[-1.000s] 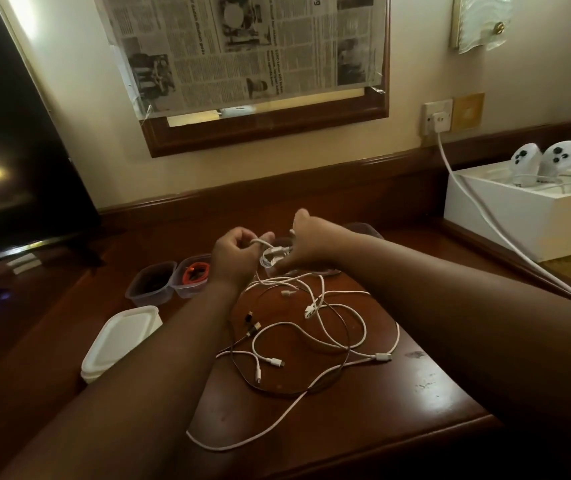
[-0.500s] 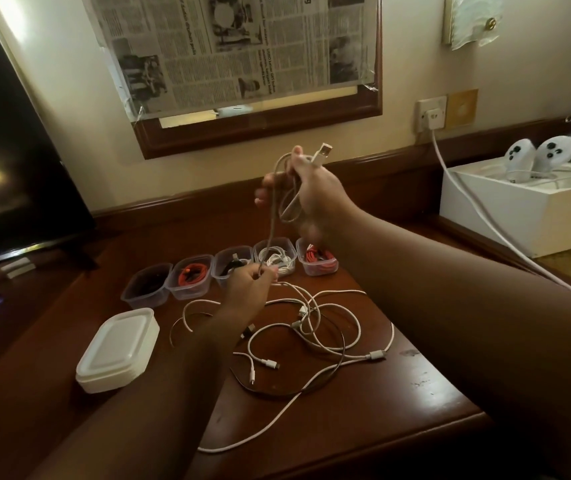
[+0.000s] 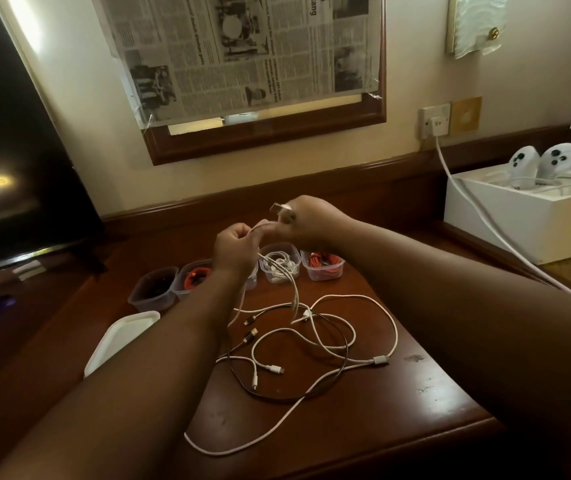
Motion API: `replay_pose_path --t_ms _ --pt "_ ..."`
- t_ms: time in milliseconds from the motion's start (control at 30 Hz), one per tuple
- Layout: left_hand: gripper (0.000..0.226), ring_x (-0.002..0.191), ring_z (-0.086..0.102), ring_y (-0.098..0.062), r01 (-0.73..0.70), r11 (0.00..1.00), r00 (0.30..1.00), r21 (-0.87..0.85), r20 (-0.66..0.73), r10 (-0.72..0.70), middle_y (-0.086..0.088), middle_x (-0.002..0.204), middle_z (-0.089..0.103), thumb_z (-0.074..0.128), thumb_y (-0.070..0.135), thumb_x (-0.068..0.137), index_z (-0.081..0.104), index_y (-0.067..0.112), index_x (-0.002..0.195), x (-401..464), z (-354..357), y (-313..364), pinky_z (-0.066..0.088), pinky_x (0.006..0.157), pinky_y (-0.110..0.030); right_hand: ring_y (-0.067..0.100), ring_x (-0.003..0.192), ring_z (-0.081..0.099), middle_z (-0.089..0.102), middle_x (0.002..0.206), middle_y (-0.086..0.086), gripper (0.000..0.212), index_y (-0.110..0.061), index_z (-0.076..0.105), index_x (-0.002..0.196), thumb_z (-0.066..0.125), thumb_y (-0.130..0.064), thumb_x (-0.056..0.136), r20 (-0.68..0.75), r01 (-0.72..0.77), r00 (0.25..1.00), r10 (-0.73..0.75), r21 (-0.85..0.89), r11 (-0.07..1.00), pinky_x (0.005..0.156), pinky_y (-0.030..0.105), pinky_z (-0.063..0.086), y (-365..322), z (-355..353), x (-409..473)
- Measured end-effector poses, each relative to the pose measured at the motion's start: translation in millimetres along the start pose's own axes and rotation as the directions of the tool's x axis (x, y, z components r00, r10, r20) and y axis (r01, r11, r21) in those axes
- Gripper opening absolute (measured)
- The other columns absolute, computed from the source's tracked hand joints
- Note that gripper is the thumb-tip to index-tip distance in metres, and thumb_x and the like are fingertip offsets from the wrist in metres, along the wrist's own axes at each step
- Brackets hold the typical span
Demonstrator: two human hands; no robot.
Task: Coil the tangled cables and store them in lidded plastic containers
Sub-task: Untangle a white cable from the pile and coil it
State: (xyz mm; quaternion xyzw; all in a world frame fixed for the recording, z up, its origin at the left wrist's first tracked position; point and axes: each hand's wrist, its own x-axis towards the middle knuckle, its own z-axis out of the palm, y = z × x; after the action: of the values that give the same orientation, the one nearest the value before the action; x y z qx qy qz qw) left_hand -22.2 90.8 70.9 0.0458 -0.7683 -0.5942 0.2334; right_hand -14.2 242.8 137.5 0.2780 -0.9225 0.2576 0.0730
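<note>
White cable [image 3: 279, 271] held above frame centre, over the row of tubs. Its long axis runs steeply: plug end up at the right hand, strands dropping down toward the desk, loose end reaching the tangle. Right hand [image 3: 306, 225] fingers curled round the upper end; a connector sticks out at its upper left. Left hand [image 3: 234, 249] fisted round the same cable just below and left, the two hands nearly touching.

Tangle of cables [image 3: 315, 344] lies at centre-lower frame: several white leads and one black lead looped over each other, one white lead trailing toward the lower edge.

Five clear tubs in a row behind the hands, lids off: dark contents in the leftmost tub [image 3: 154, 289], orange in the next and in the rightmost tub [image 3: 322, 266], white coil in the tub [image 3: 280, 268] beside it; middle one hidden by the left wrist. White lidded container [image 3: 121, 341] at left, partly behind the left forearm.

Surface: dark polished wooden desk [image 3: 415, 393], scuffed. Room: cream wall, wood-framed panel covered with newspaper [image 3: 242, 53] at top centre, dark screen [image 3: 17, 150] at left, wall socket [image 3: 434, 121] with white lead, white box [image 3: 519, 223] at right.
</note>
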Motion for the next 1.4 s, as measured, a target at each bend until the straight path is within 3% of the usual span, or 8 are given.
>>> replay_pose_path --t_ms 100,300,433,567,700,967,1267,1400 --pt "0.025 0.059 0.050 -0.013 0.002 1.000 0.995 0.025 0.102 -0.004 -0.003 0.067 0.055 0.061 0.032 0.096 0.058 0.014 0.080 -8 7 -6 0.043 0.056 -0.026 0.016 0.066 0.056 0.059 0.076 0.000 0.027 -0.014 0.061 0.090 0.047 -0.032 0.103 -0.145 0.020 0.988 0.051 0.455 0.890 0.063 0.030 0.045 -5 3 0" --pt "0.026 0.067 0.063 -0.013 -0.031 0.991 0.957 0.132 0.292 -0.009 -0.005 0.071 0.065 0.062 0.033 0.097 0.064 0.012 0.082 -29 29 -33 0.054 0.066 -0.030 0.024 0.078 0.069 0.068 0.088 0.012 0.033 -0.006 0.049 0.120 0.046 -0.034 0.103 -0.096 0.101 0.967 0.235 0.995 -0.011 0.079 0.040 0.061 -13 -7 -2" --pt "0.030 0.061 0.059 -0.014 0.105 0.991 0.948 0.087 0.292 -0.126 -0.003 0.068 0.060 0.055 0.038 0.100 0.062 0.011 0.089 -28 25 -37 0.051 0.059 -0.026 0.008 0.062 0.049 0.053 0.081 -0.004 0.021 -0.016 0.050 0.112 0.051 -0.034 0.102 -0.136 0.028 0.960 0.245 0.916 0.401 0.054 0.023 0.046 -6 -12 -1" --pt "0.021 0.051 0.040 -0.009 0.053 0.997 0.974 0.058 0.219 -0.064 0.000 0.063 0.050 0.065 0.028 0.094 0.059 0.010 0.086 -18 17 -22 0.034 0.041 -0.017 0.008 0.074 0.051 0.050 0.089 -0.004 0.047 -0.016 0.044 0.115 0.074 -0.037 0.085 -0.045 -0.096 0.994 0.102 0.106 0.990 0.057 0.022 0.042 10 1 -2" --pt "0.011 0.071 0.055 -0.019 -0.163 0.984 0.940 0.067 0.312 0.135 -0.008 0.080 0.059 0.068 0.007 0.088 0.059 0.012 0.085 -11 8 -1 0.047 0.062 -0.029 0.013 0.074 0.057 0.059 0.079 -0.002 0.026 -0.016 0.059 0.093 0.071 -0.037 0.086 0.176 -0.105 0.971 0.159 -0.283 0.953 0.059 0.023 0.042 17 14 1" --pt "0.023 0.061 0.051 -0.017 -0.070 0.997 0.958 0.018 0.282 0.062 -0.006 0.070 0.055 0.056 0.025 0.099 0.061 0.003 0.093 -18 -1 -14 0.046 0.051 -0.020 0.014 0.065 0.052 0.056 0.073 0.004 0.019 -0.009 0.063 0.084 0.063 -0.025 0.095 -0.001 -0.015 1.000 0.017 0.341 0.940 0.062 0.027 0.044 11 -5 -9" --pt "0.032 0.085 0.068 -0.035 -0.166 0.939 0.953 0.302 0.292 0.075 -0.014 0.086 0.071 0.056 0.045 0.095 0.071 0.017 0.085 -25 -8 -48 0.055 0.080 -0.055 0.020 0.072 0.066 0.066 0.084 0.008 0.024 -0.009 0.050 0.115 0.043 -0.029 0.105 -0.075 0.105 0.972 0.221 0.986 -0.126 0.074 0.037 0.057 -2 -20 -6" --pt "0.030 0.077 0.064 -0.031 -0.096 0.949 0.976 0.302 0.214 0.031 -0.015 0.086 0.069 0.053 0.036 0.101 0.069 0.016 0.087 -20 -15 -44 0.050 0.067 -0.037 0.006 0.062 0.048 0.048 0.078 -0.003 0.006 -0.014 0.051 0.107 0.049 -0.016 0.101 -0.179 0.003 0.963 0.203 0.756 0.655 0.055 0.019 0.042 5 -21 1"
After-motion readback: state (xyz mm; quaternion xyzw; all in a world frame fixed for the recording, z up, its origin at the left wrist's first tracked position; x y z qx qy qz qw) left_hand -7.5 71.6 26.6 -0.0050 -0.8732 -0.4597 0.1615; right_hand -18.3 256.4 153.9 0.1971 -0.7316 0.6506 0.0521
